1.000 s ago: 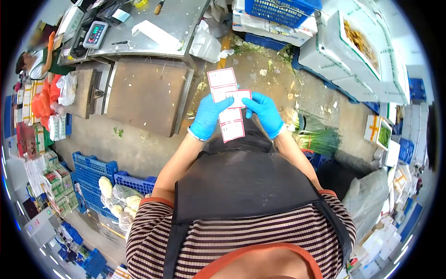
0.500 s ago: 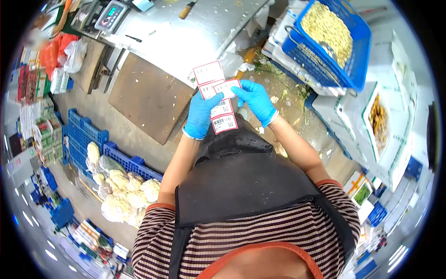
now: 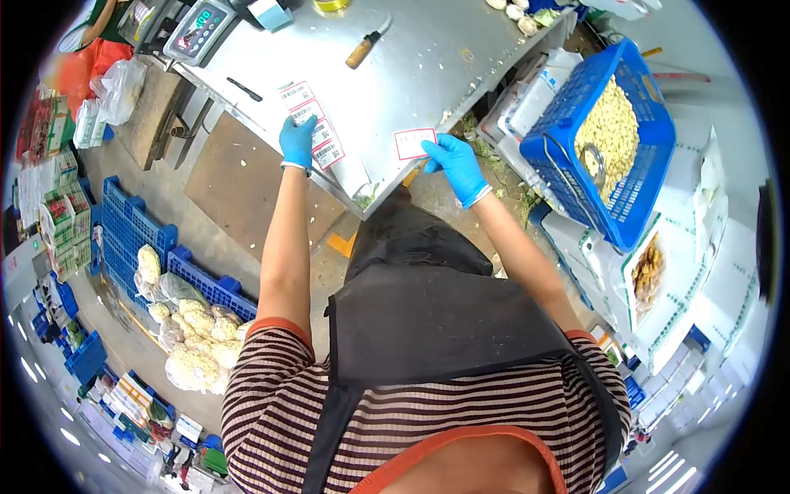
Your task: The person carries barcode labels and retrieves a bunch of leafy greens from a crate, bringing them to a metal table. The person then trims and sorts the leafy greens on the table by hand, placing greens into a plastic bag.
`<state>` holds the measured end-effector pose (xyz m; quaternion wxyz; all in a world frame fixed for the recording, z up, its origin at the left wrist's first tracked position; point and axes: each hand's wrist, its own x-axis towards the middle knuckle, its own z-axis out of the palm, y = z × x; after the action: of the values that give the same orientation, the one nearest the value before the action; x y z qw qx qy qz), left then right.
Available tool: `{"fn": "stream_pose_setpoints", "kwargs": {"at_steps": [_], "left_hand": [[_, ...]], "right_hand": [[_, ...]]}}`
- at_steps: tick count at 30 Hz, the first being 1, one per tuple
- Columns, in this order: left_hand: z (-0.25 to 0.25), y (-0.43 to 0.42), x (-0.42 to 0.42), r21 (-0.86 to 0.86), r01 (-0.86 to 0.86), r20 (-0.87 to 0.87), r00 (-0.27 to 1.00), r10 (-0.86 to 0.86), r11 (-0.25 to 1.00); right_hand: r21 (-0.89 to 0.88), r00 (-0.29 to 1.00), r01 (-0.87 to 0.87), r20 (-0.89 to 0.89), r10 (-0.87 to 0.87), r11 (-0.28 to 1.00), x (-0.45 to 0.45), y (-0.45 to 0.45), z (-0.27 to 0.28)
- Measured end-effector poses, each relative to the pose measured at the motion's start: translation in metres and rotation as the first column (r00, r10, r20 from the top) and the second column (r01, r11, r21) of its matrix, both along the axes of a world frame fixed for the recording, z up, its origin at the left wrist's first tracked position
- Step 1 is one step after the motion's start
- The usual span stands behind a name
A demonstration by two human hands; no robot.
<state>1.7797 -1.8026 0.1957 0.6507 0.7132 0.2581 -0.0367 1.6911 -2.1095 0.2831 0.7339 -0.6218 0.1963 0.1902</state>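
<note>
Over the near edge of the metal table (image 3: 387,97), my left hand (image 3: 298,144), in a blue glove, is closed on a strip of red-bordered barcode labels (image 3: 327,148). The strip hangs out on both sides of the fingers, close to the tabletop. To the right, my right hand (image 3: 457,169), also gloved in blue, pinches one separate red-bordered label (image 3: 413,144) by its right end. That label is above the table's front corner, apart from the strip. A black pen (image 3: 244,89) lies beyond my left hand.
A wooden-handled knife (image 3: 360,54) and a digital scale (image 3: 200,31) are on the table. At right stands a blue basket (image 3: 568,177) of pale pieces. Bagged cauliflower-like produce (image 3: 197,337) and blue pallets (image 3: 127,239) are at lower left. Part of another person shows at upper left.
The single label has come apart from the strip, and my hands have spread from in front of my apron out over the table. The view has shifted closer to the table.
</note>
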Motion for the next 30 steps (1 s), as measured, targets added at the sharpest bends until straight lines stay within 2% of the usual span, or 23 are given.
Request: {"fn": "stream_pose_setpoints", "kwargs": {"at_steps": [2, 3, 6, 8, 9, 10, 12, 16, 19, 22, 23, 24, 26, 27, 30], "left_hand": [[-0.059, 0.028, 0.016, 0.405, 0.064, -0.034, 0.998, -0.055, 0.912], [-0.045, 0.03, 0.017, 0.387, 0.058, -0.09, 0.996, -0.025, 0.92], [-0.031, 0.028, 0.0, 0.542, -0.041, 0.012, 0.999, 0.04, 0.839], [-0.01, 0.016, -0.017, 0.576, -0.086, 0.027, 0.996, 0.086, 0.813], [0.011, 0.007, -0.026, 0.551, -0.049, -0.025, 0.997, 0.076, 0.833], [0.014, -0.002, -0.037, 0.541, -0.053, -0.021, 0.997, 0.076, 0.84], [0.013, -0.013, -0.059, 0.52, -0.059, -0.013, 0.997, 0.076, 0.852], [0.012, -0.036, -0.088, 0.398, -0.12, -0.044, 0.988, 0.15, 0.909], [0.017, -0.04, -0.112, 0.42, -0.196, -0.031, 0.973, 0.23, 0.886], [-0.003, -0.044, -0.15, 0.325, -0.398, -0.004, 0.907, 0.422, 0.858], [0.009, -0.048, -0.163, 0.315, -0.46, -0.02, 0.872, 0.49, 0.831], [0.022, -0.05, -0.18, 0.326, -0.525, -0.033, 0.825, 0.565, 0.786], [0.013, -0.064, -0.231, 0.422, -0.589, -0.074, 0.735, 0.674, 0.689], [0.007, -0.075, -0.257, 0.465, -0.61, -0.104, 0.682, 0.724, 0.641], [0.008, -0.122, -0.314, 0.372, -0.759, -0.214, 0.491, 0.844, 0.535]], "right_hand": [[-0.005, 0.999, -0.033, -0.038, 0.033, 0.999, 0.026, 0.001, -0.017], [-0.025, 0.999, -0.039, -0.033, 0.038, 0.999, 0.038, 0.001, -0.027], [-0.081, 0.997, -0.066, -0.038, 0.063, 0.995, 0.068, 0.004, -0.06], [-0.123, 0.994, -0.105, -0.045, 0.1, 0.987, 0.092, 0.007, -0.075], [-0.169, 0.975, -0.222, -0.066, 0.213, 0.96, 0.105, 0.005, -0.087], [-0.412, 0.964, -0.248, -0.019, 0.264, 0.877, 0.116, 0.004, -0.09], [-0.805, 0.921, -0.202, 0.037, 0.387, 0.558, 0.135, 0.003, -0.093], [-0.735, 0.969, -0.128, 0.049, 0.241, 0.666, 0.166, -0.035, -0.087], [-0.642, 0.951, -0.152, 0.112, 0.288, 0.752, 0.163, -0.052, -0.11], [-0.765, 0.813, -0.246, 0.172, 0.557, 0.595, 0.148, -0.066, -0.151], [-0.627, 0.868, -0.341, 0.077, 0.491, 0.701, 0.14, -0.057, -0.136], [-0.687, 0.833, -0.347, 0.087, 0.546, 0.639, 0.135, -0.061, -0.132], [-0.766, 0.727, -0.362, 0.125, 0.675, 0.531, 0.143, -0.062, -0.135], [-0.723, 0.724, -0.403, 0.124, 0.679, 0.561, 0.147, -0.063, -0.145], [-0.623, 0.746, -0.521, -0.002, 0.665, 0.583, 0.171, -0.066, -0.157]]}}
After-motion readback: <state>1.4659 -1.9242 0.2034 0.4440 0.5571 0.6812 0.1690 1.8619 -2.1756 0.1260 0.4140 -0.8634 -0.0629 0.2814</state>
